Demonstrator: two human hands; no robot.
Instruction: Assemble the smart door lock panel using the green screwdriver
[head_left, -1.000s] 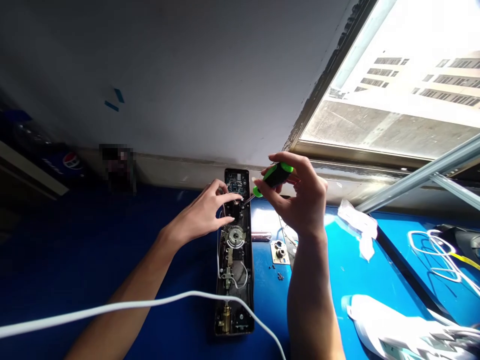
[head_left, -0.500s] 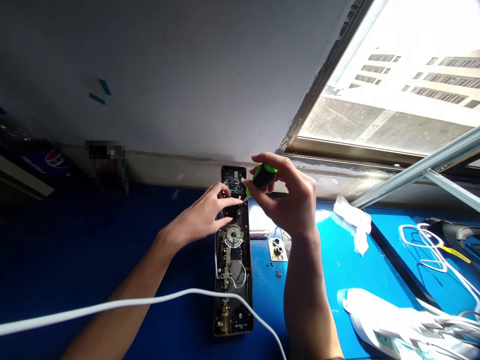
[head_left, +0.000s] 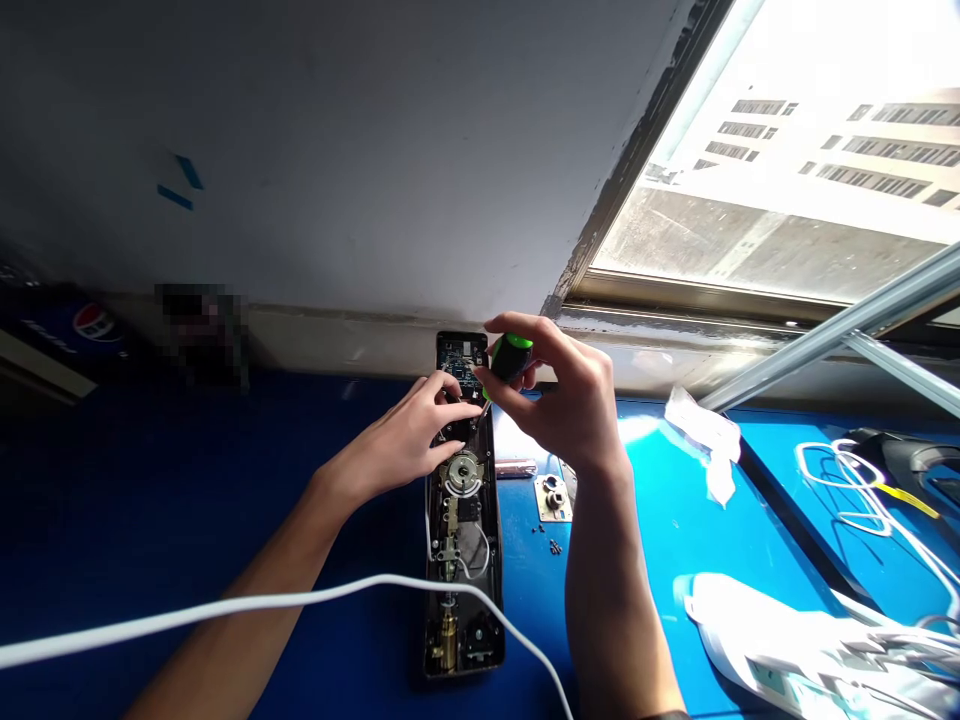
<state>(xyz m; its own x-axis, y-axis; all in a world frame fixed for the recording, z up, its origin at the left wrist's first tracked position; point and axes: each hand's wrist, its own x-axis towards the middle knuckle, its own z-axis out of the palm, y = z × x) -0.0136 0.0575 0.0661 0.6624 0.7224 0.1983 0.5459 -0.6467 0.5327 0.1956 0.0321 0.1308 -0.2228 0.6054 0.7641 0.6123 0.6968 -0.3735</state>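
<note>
Compared with the first frame, the right hand [head_left: 568, 385] and its green-and-black screwdriver [head_left: 512, 358] have come leftward, so that the handle now stands more upright and closer over the opened lock housing [head_left: 492, 520]. Everything in the view has also slid somewhat left, which suggests the head turned a little. The left hand [head_left: 401, 432] has kept nearly the same pose.

The lock housing lies lengthwise on the blue table [head_left: 360, 650], from the centre of the frame down to the lower middle. The right hand is closed around the screwdriver handle, its shaft slanting down into the upper part of the housing beside the left index finger. The left hand's thumb and index finger are parted over the same spot; whether they pinch something I cannot tell.

With the tip so near that index finger, a slip under pressure could jab it, or skate up onto the circuit board [head_left: 457, 365] and scratch it. Right of the housing, small dark screws [head_left: 556, 547] lie loose near the right forearm; a careless sweep could scatter them. A tug on the white cable [head_left: 360, 582], crossing the lower frame, might snag an arm.
</note>
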